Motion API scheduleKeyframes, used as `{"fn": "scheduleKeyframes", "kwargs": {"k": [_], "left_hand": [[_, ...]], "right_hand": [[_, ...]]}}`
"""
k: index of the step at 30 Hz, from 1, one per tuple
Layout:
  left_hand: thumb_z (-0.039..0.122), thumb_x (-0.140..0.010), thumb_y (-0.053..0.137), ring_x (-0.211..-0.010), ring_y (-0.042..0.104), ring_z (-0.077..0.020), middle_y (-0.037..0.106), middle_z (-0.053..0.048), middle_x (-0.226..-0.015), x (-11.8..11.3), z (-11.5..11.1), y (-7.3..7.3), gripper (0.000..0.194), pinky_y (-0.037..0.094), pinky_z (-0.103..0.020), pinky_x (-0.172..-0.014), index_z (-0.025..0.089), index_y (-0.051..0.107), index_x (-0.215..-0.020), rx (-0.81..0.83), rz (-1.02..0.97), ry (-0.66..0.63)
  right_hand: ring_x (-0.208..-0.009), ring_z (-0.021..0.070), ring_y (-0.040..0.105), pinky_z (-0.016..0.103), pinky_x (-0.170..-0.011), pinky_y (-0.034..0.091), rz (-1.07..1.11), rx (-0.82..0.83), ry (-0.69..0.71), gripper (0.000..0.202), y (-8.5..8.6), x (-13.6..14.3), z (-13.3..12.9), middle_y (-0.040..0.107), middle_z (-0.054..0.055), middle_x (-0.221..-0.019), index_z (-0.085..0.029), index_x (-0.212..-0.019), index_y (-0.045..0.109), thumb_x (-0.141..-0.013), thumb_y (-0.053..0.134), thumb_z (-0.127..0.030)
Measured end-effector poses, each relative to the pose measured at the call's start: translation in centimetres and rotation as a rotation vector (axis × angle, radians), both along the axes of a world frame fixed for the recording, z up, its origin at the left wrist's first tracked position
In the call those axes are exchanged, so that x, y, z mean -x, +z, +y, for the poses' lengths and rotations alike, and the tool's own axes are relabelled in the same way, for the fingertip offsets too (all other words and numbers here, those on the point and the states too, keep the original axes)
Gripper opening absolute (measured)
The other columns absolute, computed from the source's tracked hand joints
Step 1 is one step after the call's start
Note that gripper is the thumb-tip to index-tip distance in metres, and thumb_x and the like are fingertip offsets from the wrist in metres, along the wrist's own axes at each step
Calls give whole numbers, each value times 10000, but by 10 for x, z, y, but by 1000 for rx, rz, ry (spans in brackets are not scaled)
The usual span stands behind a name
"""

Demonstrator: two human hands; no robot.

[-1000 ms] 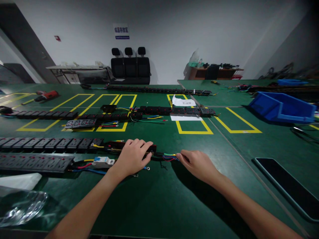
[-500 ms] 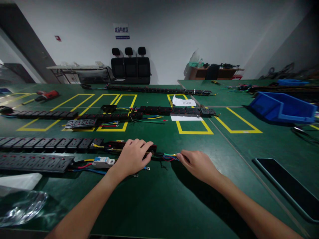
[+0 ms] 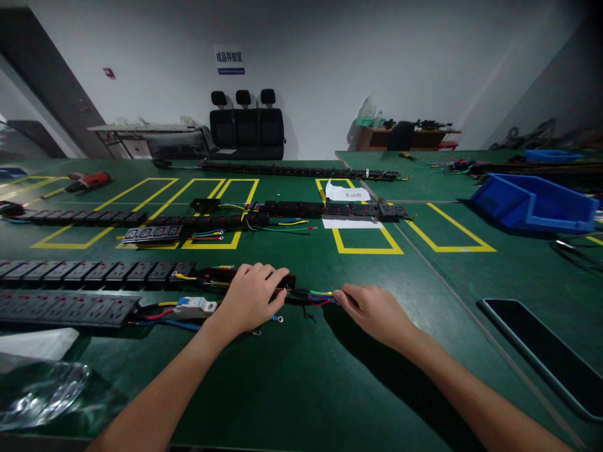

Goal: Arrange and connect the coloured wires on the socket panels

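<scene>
Steady dark strip (image 3: 291,282) on counter (image 3: 301,389) under half-curled left hand (image 3: 252,294), hold beneath hidden; with right hand (image 3: 372,309) pinched on coloured wires (image 3: 320,296), align straight, tension lightly, avoid tugging.

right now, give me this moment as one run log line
left hand: over dark strip | right hand: pinching coloured wires | beside left wrist: white-blue module | bench, right: phone, blue bin

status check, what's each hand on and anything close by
Left hand on black strip part. Right hand pinching colored wires. White-and-blue block close to left hand.
</scene>
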State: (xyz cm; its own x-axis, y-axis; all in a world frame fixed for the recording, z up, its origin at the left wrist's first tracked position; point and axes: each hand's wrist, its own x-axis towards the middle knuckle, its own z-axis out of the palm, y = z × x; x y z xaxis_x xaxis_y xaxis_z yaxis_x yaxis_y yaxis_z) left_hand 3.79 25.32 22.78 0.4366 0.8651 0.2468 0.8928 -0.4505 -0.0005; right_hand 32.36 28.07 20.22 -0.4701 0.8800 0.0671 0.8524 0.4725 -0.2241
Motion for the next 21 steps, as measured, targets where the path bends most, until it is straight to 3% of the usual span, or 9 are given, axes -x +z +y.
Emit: {"fn": "scheduleKeyframes", "kwargs": {"k": [21], "left_hand": [[369, -1009, 511, -1037, 607, -269, 687, -85, -1151, 0, 0, 0, 376, 421, -432, -886, 213, 591, -1341, 6, -3, -3]], "right_hand": [[-561, 149, 528, 313, -552, 154, 6, 17, 2, 445, 2, 1, 0, 635, 28, -650, -215, -777, 615, -1074, 384, -452]]}}
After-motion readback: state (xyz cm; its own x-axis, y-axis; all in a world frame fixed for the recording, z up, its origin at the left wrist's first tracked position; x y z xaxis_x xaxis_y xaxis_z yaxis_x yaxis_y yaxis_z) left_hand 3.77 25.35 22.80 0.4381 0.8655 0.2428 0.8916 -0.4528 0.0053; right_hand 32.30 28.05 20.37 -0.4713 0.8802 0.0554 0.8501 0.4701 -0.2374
